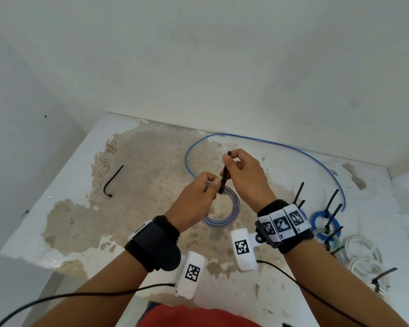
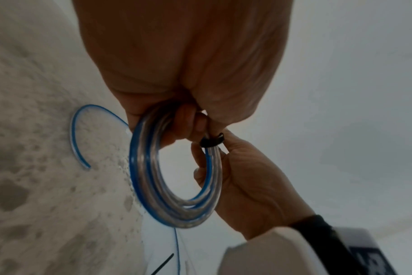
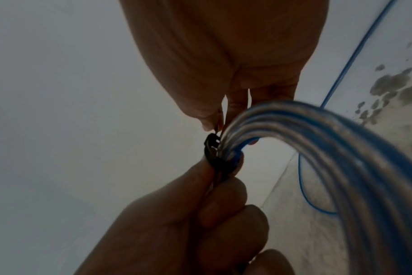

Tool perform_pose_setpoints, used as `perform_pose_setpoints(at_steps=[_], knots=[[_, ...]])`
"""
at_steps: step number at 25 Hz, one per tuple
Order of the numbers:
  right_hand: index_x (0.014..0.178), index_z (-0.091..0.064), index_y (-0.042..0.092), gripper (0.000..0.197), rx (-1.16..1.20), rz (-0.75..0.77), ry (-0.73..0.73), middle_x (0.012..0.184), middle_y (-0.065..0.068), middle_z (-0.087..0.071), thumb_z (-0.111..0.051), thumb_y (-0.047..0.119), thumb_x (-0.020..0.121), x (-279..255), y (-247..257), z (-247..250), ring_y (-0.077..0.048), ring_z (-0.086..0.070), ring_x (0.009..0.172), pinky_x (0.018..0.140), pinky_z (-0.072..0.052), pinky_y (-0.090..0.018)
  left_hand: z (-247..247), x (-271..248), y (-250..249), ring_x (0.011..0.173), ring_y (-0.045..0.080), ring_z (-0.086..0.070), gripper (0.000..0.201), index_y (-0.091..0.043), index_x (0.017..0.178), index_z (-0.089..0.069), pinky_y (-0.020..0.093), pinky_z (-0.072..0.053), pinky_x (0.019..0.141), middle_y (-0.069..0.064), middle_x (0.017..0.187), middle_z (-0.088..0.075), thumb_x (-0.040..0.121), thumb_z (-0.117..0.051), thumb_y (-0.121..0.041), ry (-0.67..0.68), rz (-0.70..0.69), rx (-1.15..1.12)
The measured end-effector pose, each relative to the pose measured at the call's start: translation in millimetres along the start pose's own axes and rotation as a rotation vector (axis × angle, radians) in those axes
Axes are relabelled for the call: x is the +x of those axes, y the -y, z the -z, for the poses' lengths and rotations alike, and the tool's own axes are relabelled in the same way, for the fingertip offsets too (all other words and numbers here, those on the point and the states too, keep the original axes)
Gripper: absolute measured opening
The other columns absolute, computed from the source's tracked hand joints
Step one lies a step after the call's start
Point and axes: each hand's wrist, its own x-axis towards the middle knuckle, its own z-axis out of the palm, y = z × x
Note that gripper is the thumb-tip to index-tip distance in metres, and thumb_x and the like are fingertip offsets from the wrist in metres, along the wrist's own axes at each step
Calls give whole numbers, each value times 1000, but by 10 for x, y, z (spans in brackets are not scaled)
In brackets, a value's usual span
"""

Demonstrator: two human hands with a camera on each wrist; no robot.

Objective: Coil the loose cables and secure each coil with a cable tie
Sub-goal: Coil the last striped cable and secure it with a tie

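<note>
Cinching the cable tie round the coil of clear, blue-striped cable. Best done by pulling the tail straight out through the head while pinching the turns flat together, so none slips free. Left hand curled, pinching coil and tie head at the coil's top. Right hand curled, thumb and forefinger gripping the tie's tail, just above and right of the left. Coil hanging below both hands, lifted off the desk; loose blue tail trailing behind.

Head view bright, evenly lit, edges bowed; both wrist views dim — soft, blurred up close.
</note>
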Motion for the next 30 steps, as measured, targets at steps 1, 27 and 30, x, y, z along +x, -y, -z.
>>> perform_pose_setpoints(at_steps=[1, 27, 30], knots=[[93, -62, 23, 19, -31, 16, -16, 76, -1, -75, -55, 39, 103, 0, -4, 3, -14, -72, 75, 78, -53, -29, -14, 0, -10, 55, 15, -43, 24, -20, 101, -57, 35, -47, 59, -7, 68, -47, 105, -43, -39, -5, 26, -30], [100, -64, 9, 15, 117, -26, 192, 77, -3, -77, -71, 22, 95, -190, -57, 254, -14, -75, 79, 71, -54, -25, -52, -45, -39, 51, 9, -43, 24, -16, 90, -53, 21, -41, 48, -4, 65, -48, 103, -50, -36, -38, 19, -51], [93, -62, 16, 14, -5, 106, 115, 79, 3, -78, -69, 28, 97, -255, -28, 227, -10, -75, 81, 77, -53, -27, -51, -43, -70, 50, 10, -41, 24, -12, 93, -51, 21, -41, 46, 0, 68, -47, 104, -48, -33, -36, 13, -66]])
